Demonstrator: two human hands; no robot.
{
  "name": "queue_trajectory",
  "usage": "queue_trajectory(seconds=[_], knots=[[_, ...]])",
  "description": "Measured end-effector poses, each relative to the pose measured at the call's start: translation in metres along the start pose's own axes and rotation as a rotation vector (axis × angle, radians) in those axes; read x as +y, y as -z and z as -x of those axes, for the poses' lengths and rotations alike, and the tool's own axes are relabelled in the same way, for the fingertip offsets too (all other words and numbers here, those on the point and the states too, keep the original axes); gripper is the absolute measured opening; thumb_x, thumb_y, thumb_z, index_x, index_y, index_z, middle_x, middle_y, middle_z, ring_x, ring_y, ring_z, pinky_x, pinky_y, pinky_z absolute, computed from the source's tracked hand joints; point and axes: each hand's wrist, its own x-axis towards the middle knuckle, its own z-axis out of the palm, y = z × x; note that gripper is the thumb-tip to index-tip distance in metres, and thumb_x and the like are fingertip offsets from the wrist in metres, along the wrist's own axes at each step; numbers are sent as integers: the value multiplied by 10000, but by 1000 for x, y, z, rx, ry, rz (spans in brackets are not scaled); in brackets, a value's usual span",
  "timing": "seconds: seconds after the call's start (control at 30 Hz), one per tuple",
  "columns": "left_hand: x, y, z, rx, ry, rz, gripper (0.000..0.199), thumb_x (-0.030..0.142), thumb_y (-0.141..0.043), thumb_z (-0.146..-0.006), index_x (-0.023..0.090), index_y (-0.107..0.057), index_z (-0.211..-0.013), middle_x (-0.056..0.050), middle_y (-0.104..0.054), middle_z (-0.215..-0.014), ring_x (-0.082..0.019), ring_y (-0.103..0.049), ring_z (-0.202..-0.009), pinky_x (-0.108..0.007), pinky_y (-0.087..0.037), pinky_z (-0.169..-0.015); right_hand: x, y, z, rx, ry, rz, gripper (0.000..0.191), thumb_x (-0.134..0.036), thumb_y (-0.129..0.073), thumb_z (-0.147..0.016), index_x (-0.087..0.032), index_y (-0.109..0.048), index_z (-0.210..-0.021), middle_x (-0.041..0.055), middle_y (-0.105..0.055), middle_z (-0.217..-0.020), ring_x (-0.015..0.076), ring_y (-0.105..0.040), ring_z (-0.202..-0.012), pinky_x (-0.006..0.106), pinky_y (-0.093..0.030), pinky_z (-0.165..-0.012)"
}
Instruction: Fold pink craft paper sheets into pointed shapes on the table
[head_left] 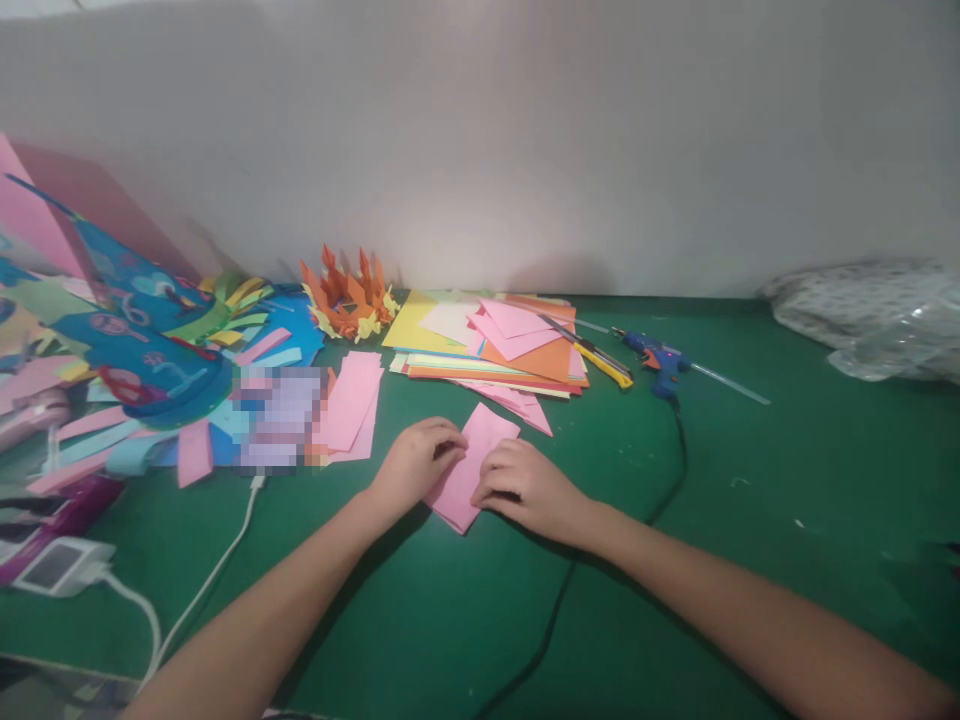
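Observation:
A folded pink paper (466, 478) lies tilted on the green table (420, 620), between my two hands. My left hand (418, 462) grips its left edge with curled fingers. On the right edge, the bent fingers of my right hand (529, 488) are pressed together on the same paper. Just behind are more pink pieces (525, 402) and a stack of coloured paper (487, 365). Further pink strips (352, 405) lie to the left of my left hand.
A yellow cutter (604, 364) and a blue glue gun (660, 360), its dark cord running forward under my right forearm, lie at right. An orange paper crown (349, 305), blue cone hats (150, 365) and a white cable (217, 570) are at left. Clear plastic (900, 335) sits far right.

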Motion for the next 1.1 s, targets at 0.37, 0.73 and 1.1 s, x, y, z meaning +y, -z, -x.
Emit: queue_trajectory(seconds=[0.37,0.73,1.1], knots=[[-16,17,2,-249,115,339,257,158,-640,-722,186,-690,-972,-55,-596,-1098,-139,-615,-837,-260,-516,-776,-1,0,-1,-25,-19,18,88,-241,-628,-853,-229,-706,-816,22,-634,-885,152,-550,-879,312,-389,-813],[-10,26,3,-344,130,337,407,82,-586,-696,200,-640,-1082,-81,-529,-1217,-159,-599,-931,-311,-500,-854,-9,-2,0,-60,-40,-13,105,-235,-615,-862,-230,-717,-838,28,-624,-853,158,-545,-863,320,-391,-811],[-9,24,10,-381,74,244,523,88,-612,-677,239,-534,-1171,-62,-468,-1235,-140,-551,-874,-258,-493,-745,-13,-3,1,-169,115,-14,173,-242,-553,-900,-213,-722,-879,45,-612,-817,158,-534,-826,288,-391,-755]])
